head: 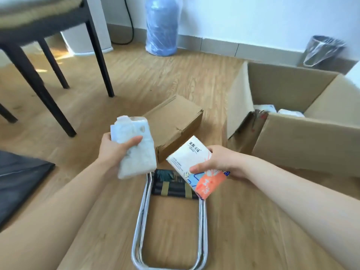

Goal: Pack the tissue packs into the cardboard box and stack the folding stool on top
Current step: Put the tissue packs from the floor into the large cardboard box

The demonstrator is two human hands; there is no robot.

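Note:
My left hand (pixel 115 148) grips a plain white tissue pack (pixel 136 151) held upright above the floor. My right hand (pixel 219 162) grips a white, orange and blue printed tissue pack (pixel 196 166), tilted, just over the folded stool. The folding stool (pixel 171 217) lies flat on the wooden floor below both hands, its chrome legs toward me and dark fabric seat under the printed pack. The large open cardboard box (pixel 303 141) stands at the right with its flaps up; white tissue packs (pixel 280 111) show inside it.
A small closed cardboard box (pixel 175 125) lies on the floor just beyond my hands. A dark chair (pixel 58 78) stands at the left, a black mat (pixel 19 182) at the left edge. A wrapped blue water bottle (pixel 161 26) and a bin (pixel 323 51) stand by the wall.

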